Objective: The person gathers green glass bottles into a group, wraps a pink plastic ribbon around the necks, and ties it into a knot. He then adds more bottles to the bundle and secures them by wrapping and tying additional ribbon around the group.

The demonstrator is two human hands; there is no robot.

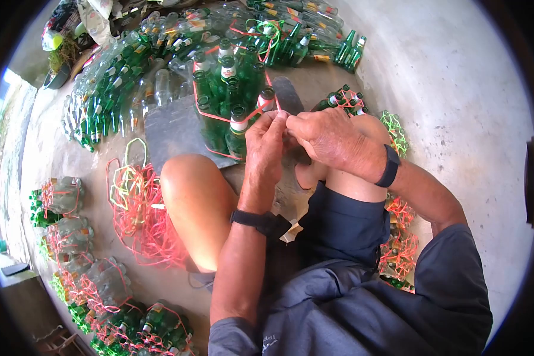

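Several upright green glass bottles [232, 95] stand in a tight cluster in front of me. A pinkish-red plastic strap [219, 118] runs around their necks and comes to my hands at the cluster's right side. My left hand [266, 141] is closed, its thumb and fingers pinching the strap beside the nearest bottles. Close against it, my right hand [329, 133] is closed too, with fingertips at the strap's end. The exact crossing of the strap is hidden between my fingers.
Under the cluster lies a dark flat board [169, 133]. A tangled pile of red straps [142, 219] is on the floor by my left knee. Loose bottles [121, 77] heap up behind. Strapped bottle bundles [107, 282] line the left, with others [397, 237] at right beside a pale wall [457, 89].
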